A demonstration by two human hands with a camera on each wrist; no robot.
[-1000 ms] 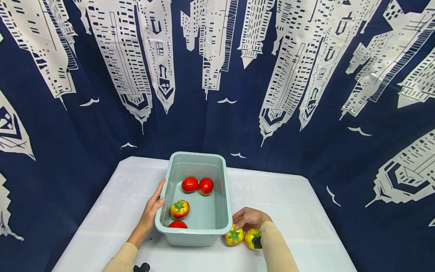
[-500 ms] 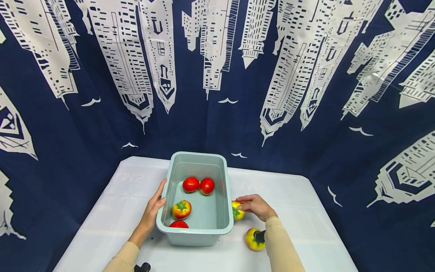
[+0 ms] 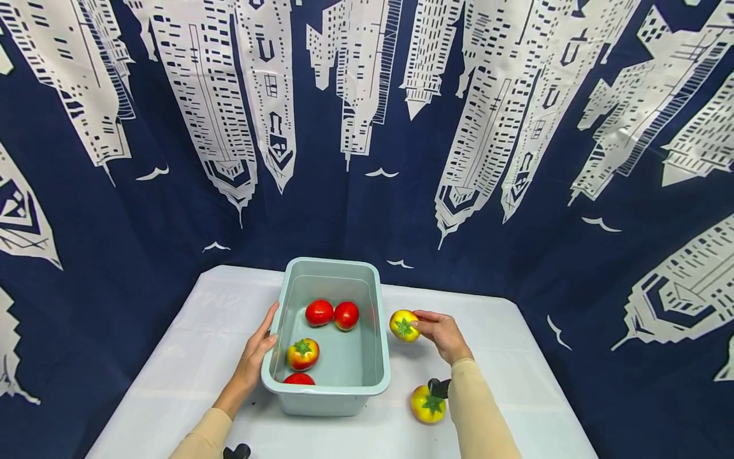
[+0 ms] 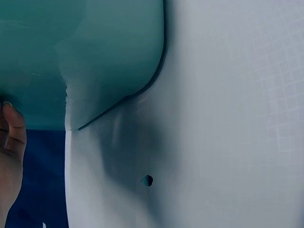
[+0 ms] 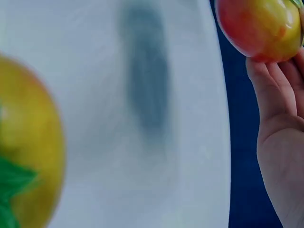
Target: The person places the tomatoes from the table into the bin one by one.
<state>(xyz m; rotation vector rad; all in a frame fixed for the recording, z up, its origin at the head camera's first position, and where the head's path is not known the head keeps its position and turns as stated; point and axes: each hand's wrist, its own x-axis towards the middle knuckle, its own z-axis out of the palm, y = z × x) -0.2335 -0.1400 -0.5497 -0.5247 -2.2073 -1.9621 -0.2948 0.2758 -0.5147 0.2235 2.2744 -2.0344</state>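
A pale blue-green plastic bin (image 3: pixel 375 344) stands on the table, holding red tomatoes (image 3: pixel 319 313) and a yellow-red tomato (image 3: pixel 303 354) with a green star-shaped top. My left hand (image 3: pixel 252 360) rests against the bin's left side, fingers extended; only part of it shows at the edge of the left wrist view. To the right of the bin, my right hand (image 3: pixel 444 335) pinches a yellow tomato (image 3: pixel 404 325) above the table. Its red underside appears in the right wrist view. Another yellow tomato (image 3: pixel 427 405) lies near my right forearm, partly behind a black wrist piece.
The white-covered table (image 3: pixel 504 370) extends on both sides of the bin. Behind it hangs a dark blue cloth (image 3: pixel 344 210) printed with white buildings. A small dark speck (image 4: pixel 147 180) lies on the table near the bin.
My right hand has carried the yellow tomato from beside the bin's near right corner away from me and up. The other yellow tomato stays on the table. My left hand keeps its place.
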